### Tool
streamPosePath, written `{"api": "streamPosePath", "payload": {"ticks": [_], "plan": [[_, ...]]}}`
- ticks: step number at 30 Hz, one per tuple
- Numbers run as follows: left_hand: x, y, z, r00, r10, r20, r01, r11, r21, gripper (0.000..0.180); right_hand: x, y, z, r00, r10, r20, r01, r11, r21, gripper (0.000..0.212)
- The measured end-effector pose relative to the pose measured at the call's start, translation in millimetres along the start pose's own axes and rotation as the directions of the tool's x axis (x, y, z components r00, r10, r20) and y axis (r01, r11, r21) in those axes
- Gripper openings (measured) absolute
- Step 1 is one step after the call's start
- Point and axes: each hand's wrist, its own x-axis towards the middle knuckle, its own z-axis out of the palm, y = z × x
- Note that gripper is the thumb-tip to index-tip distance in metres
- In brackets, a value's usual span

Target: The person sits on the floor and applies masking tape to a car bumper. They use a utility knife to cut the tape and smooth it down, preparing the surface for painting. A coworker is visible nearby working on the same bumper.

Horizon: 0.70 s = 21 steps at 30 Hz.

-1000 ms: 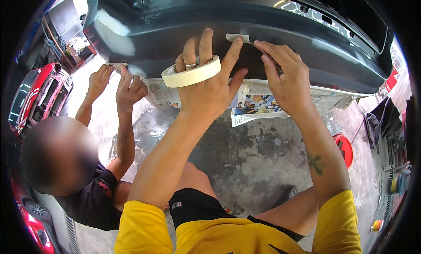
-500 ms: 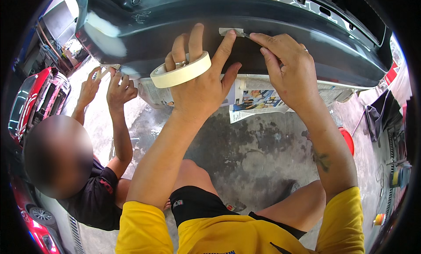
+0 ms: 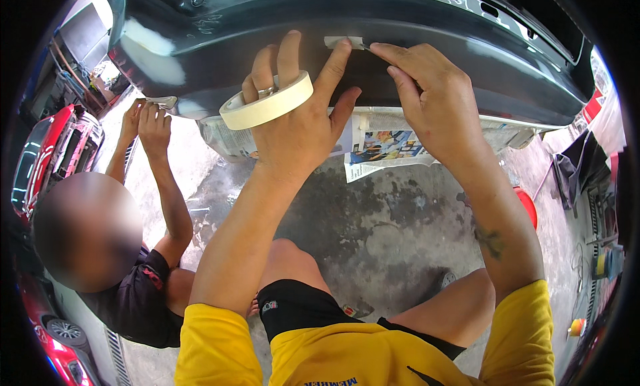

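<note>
Tape strip point(image 3: 334, 43), short and pale, is lying on the dark grey car bumper point(image 3: 373, 79) just ahead of the left hand point(image 3: 293, 129) and right hand point(image 3: 443, 106), its long axis running sideways. The left one is sitting nearer, unclenched, its index fingertip pressing and partly covering the strip, a masking tape roll point(image 3: 270, 114) encircling other fingers. The right one is pinching a slim implement point(image 3: 365, 47), kind unclear, beside the strip's right end. Newspaper point(image 3: 393, 149) is hanging below; a co-worker point(image 3: 127, 313) is reaching up leftward.

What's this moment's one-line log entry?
Left hand: finger on tape strip, tape roll around fingers; Right hand: thin tool by strip's end; Surface: dark panel
</note>
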Motion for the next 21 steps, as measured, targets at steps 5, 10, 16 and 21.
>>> {"api": "streamPosePath", "payload": {"ticks": [5,10,16,21], "plan": [[1.1,-1.4,-0.7,1.000,0.017,-0.004,-0.017,1.000,-0.015,0.058,-1.5,-2.6,1.7,1.000,0.017,0.000,-0.017,1.000,0.012,0.031],[0.4,-1.4,-1.7,1.000,0.005,0.014,-0.006,1.000,0.017,0.061,-1.6,-4.6,-1.0,1.000,0.025,0.013,-0.026,1.000,0.015,0.031],[1.6,-1.7,-3.3,1.000,0.002,0.020,-0.002,1.000,0.009,0.060,-1.0,-5.9,-1.1,0.999,0.041,0.012,-0.041,0.999,0.032,0.031],[2.1,-1.7,-3.5,1.000,0.001,0.019,-0.001,1.000,-0.003,0.061,-1.4,-3.8,-0.1,1.000,0.030,-0.005,-0.029,0.998,0.057,0.031]]}}
